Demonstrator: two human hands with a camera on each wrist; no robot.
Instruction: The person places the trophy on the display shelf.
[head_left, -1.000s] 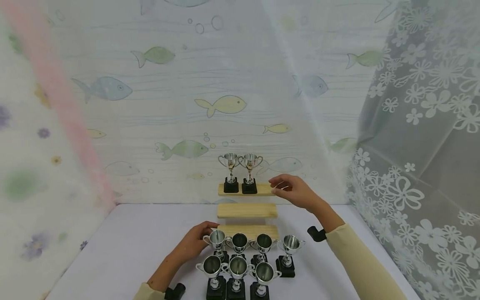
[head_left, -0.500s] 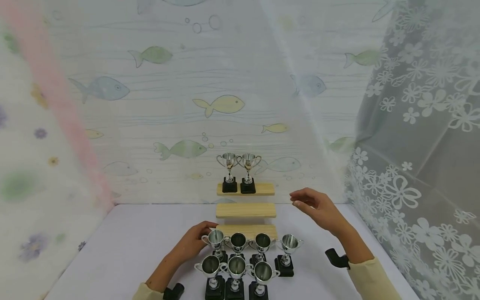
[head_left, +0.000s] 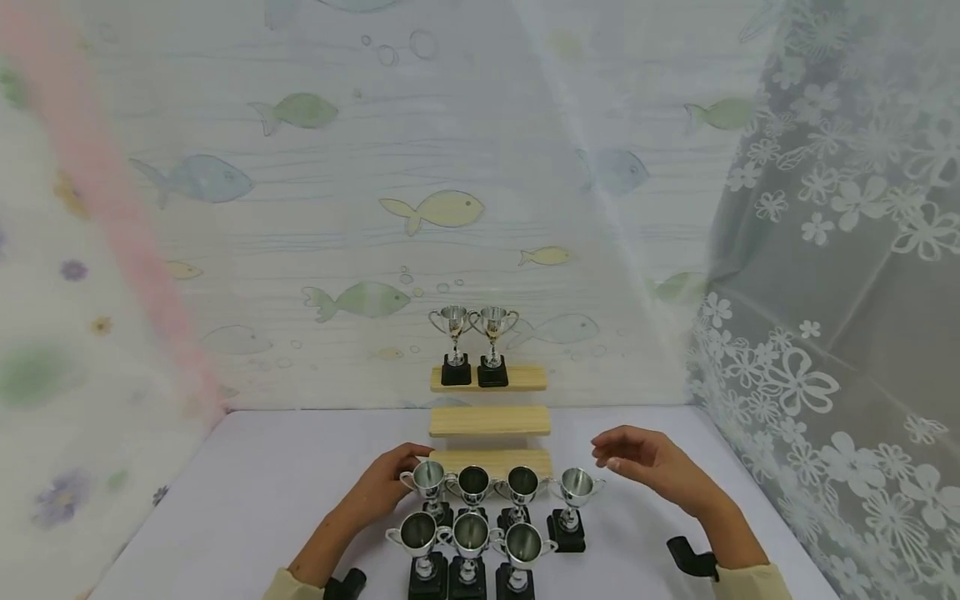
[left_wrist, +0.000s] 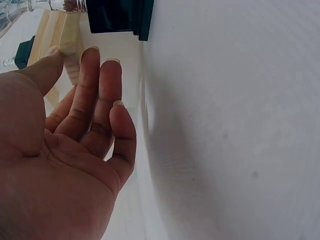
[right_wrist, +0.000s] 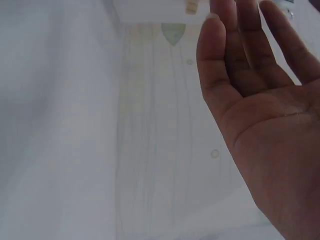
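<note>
Found the silver, two-handled trophy cup on a black block base (head_left: 574, 498) upright on the white tabletop (head_left: 262, 492), near the right grip (head_left: 651, 462), below and to its left, apparently untouched. Saw that grip relaxed and holding nothing, with fingers loosely bent. Judged the cup light, stiff and slick where polished, perhaps fragile at its thin handles; judged the stem or base the surest hold. Saw the left grip (head_left: 388, 482) half spread, touching with its thumb the left end of the pale wooden three-step stand (head_left: 489, 421). Noted six matching silver cups (head_left: 470, 533) crowded just right of the left grip, and two more silver cups (head_left: 492, 325) on the top step, beyond both grips.
</note>
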